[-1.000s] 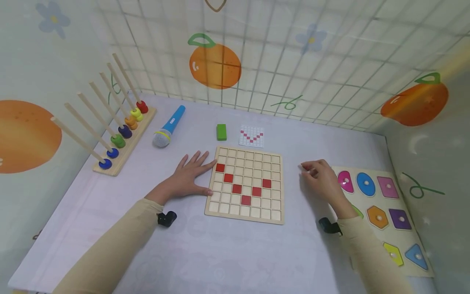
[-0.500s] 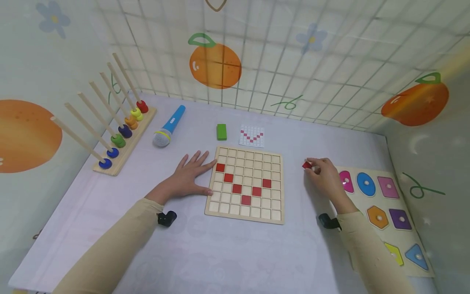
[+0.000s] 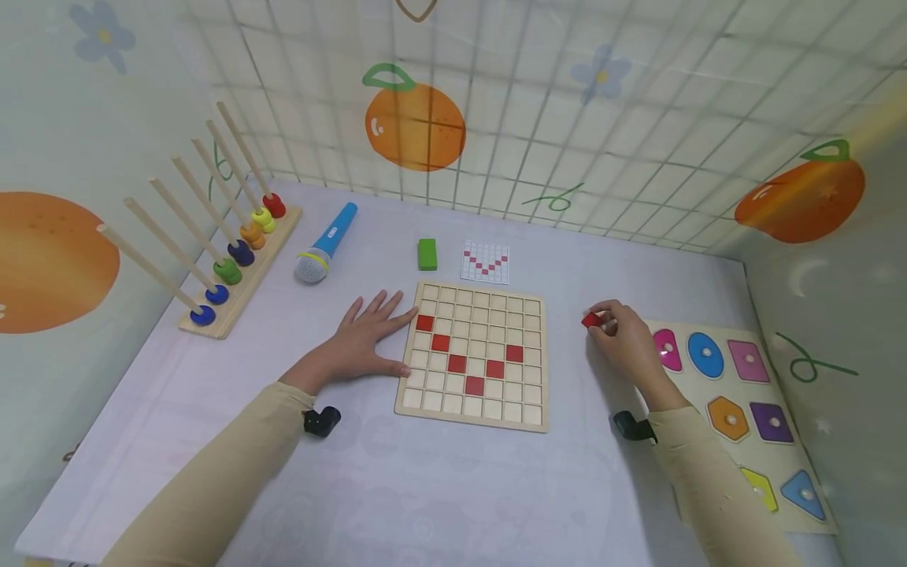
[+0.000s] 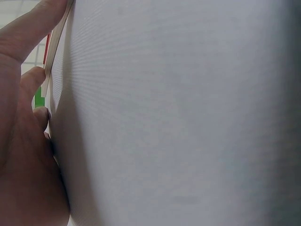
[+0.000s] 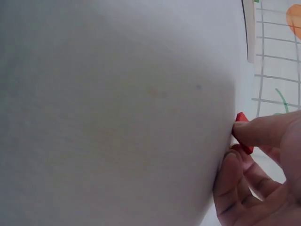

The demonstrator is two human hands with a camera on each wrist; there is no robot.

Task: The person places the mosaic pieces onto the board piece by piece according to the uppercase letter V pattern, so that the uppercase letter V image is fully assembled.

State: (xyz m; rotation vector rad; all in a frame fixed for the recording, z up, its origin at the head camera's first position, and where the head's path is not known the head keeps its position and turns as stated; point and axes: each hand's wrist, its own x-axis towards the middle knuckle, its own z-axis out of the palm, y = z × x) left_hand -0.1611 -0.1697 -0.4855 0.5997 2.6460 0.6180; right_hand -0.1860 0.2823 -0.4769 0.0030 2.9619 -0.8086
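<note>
A pale lilac tabletop (image 3: 439,488) sits enclosed by orange-printed gridded walls (image 3: 567,118).

The grid board (image 3: 473,356) sits mid-table. At its twelve o'clock lie the pattern card (image 3: 486,262) and block (image 3: 427,254); ten o'clock, microphone (image 3: 326,243) and peg rack (image 3: 237,268); three o'clock, shape puzzle (image 3: 740,409).

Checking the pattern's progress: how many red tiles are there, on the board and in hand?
Red tiles on the wooden grid board, such as the top-left one: 6
Red tile pinched in the right hand: 1
Total: 7
</note>
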